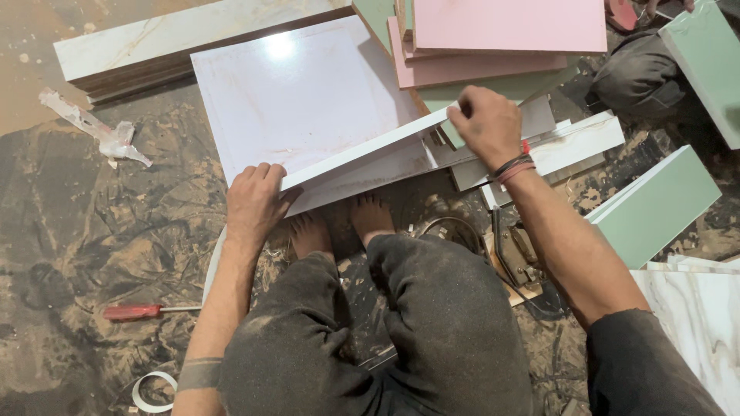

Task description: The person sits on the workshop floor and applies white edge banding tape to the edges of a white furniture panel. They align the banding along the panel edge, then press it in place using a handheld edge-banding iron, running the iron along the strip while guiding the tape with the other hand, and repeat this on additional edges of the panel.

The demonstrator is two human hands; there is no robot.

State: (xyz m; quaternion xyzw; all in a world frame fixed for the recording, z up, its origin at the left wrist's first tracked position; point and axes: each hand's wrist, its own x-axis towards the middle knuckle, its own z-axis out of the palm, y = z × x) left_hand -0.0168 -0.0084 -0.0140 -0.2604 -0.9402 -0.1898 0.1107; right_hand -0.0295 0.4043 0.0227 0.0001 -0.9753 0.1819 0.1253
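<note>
Both hands lift a long white strip off a big tile, over bare feet.

The big white tile lies flat on the dusty floor, with pink tiles stacked at its far right and green tiles to the right. The strip is raised on edge along the tile's near side: the left hand curls shut on its near-left end, the right hand pinches its far-right end. If either grip slips, I judge the sharp strip could drop on the feet just below or snap. The cutter and red screwdriver lie near.
</note>
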